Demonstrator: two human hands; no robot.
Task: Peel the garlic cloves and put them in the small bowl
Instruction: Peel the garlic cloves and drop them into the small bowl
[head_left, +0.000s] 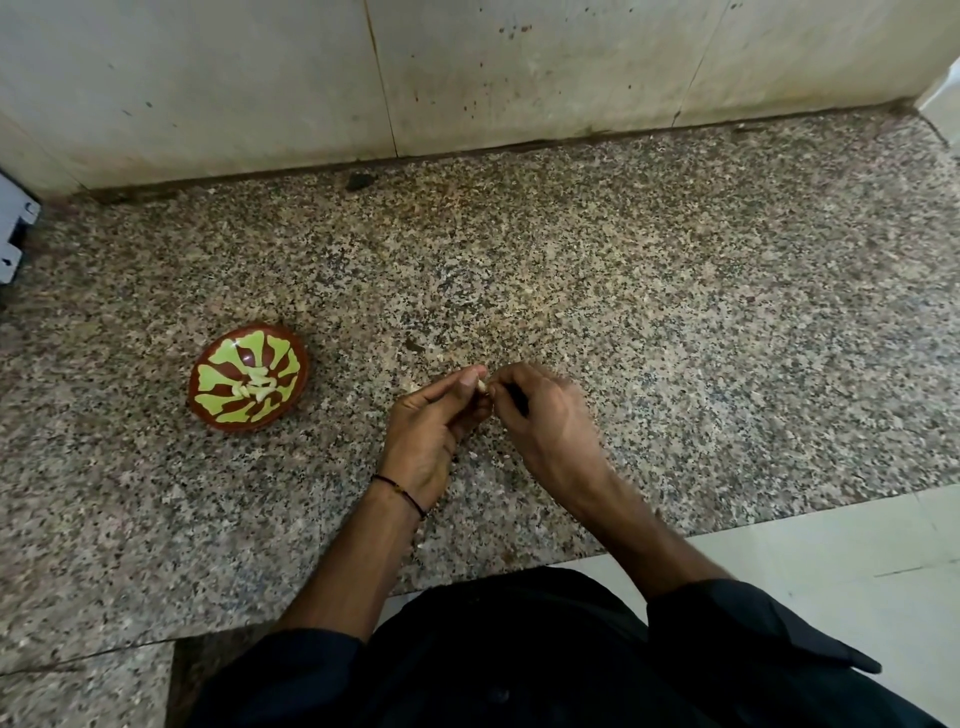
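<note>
A small brown bowl with a green pattern sits on the speckled granite counter, left of my hands. Several peeled garlic cloves lie in its middle. My left hand and my right hand meet fingertip to fingertip above the counter, both pinching one pale garlic clove. Only a sliver of that clove shows between the fingers. My right hand is slightly blurred.
A stained pale wall rises behind the counter. A grey-white object pokes in at the left edge. Bits of garlic skin lie on the counter near my hands. The counter's front edge runs just before my dark-clothed body.
</note>
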